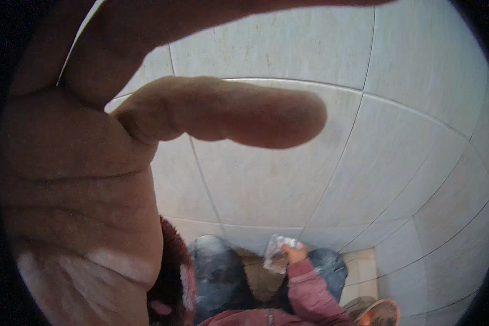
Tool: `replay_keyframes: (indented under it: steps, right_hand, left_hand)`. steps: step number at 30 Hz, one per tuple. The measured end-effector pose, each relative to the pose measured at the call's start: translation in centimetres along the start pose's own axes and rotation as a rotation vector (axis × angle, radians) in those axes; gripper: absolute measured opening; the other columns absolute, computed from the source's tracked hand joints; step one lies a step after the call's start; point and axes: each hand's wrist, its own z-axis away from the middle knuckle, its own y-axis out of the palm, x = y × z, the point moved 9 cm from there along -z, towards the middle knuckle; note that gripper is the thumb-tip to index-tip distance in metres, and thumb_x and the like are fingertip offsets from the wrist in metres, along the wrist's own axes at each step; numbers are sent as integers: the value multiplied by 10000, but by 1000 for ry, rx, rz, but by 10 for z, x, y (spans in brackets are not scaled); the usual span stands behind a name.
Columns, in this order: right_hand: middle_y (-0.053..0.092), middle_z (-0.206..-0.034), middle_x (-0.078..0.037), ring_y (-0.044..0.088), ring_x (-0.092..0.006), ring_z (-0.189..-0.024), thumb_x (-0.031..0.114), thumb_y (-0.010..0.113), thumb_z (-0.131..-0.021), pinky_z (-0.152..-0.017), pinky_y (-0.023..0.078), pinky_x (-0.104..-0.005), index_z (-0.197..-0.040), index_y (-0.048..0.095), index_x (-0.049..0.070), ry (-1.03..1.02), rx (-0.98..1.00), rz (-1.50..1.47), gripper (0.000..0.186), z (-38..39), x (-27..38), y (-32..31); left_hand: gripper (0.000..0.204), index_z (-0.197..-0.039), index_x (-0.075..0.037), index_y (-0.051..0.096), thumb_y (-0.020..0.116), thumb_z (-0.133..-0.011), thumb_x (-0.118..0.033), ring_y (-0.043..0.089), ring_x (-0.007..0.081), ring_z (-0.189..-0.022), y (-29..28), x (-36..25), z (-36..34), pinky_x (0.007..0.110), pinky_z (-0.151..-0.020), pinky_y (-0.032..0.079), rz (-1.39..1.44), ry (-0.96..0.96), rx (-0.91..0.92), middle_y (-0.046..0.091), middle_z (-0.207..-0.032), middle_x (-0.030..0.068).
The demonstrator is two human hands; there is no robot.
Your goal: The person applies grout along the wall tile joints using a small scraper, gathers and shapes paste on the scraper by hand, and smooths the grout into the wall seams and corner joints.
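Note:
My left hand [87,179] is raised very close to the camera on the left, its palm facing me. Its fingers stretch to the right, apart from one another, with nothing visible in them; the upper fingers run out of the picture. Low in the middle, my right hand [295,253] grips a clear, shiny piece of plastic [276,264], perhaps a bag or wrapper; its exact kind is too small to make out. It hangs in front of my knees. A pink-red sleeve [308,288] covers my right arm.
Large pale tiles cover the wall [255,174] ahead, which meets another tiled wall [445,217] on the right. My legs in dusty blue jeans [217,277] are below. A round orange-rimmed container [395,307] stands at lower right, on or near the light floor tiles [362,266].

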Motion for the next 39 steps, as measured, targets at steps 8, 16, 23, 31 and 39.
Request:
replay_keyframes:
  steps: [8,16,23,31,39]
  right_hand:
    - [627,-816,-64,599,-167,-717,-17,624,-698,-658,492,-287,-863,620,-2,-2,74,-115,165,-6,-10,-1]
    - [623,-808,-87,612,-200,-731,44,568,-773,-666,516,-329,-879,608,5,42,143,-373,119,5,0,16]
    - [598,-837,-78,585,-181,-743,89,598,-763,-658,490,-305,-915,578,-2,-121,-209,-285,178,5,-19,-12]
    - [594,-837,-106,564,-173,-717,122,596,-763,-628,465,-297,-910,554,-28,-216,-429,-89,213,12,-26,-15]
    - [590,-811,-137,585,-247,-738,102,582,-743,-662,466,-363,-880,533,10,-361,-248,322,172,17,-25,103]
  left_hand:
    - [284,-980,11,521,620,-743,-110,564,173,-764,41,-17,-11,257,-658,445,57,136,51,590,-848,100]
    - [314,-1006,11,512,619,-743,-122,567,183,-789,42,-23,-15,262,-680,450,176,178,74,591,-869,101]
    - [268,-918,-2,566,682,-705,-117,532,97,-696,125,135,122,243,-605,426,782,-847,53,600,-795,54]
    - [330,-861,-11,613,584,-794,-333,531,92,-640,285,193,297,239,-539,424,643,-1263,140,610,-739,49]
    - [274,-662,-10,583,544,-812,-235,494,152,-536,220,215,350,308,-510,384,298,-781,236,552,-577,57]
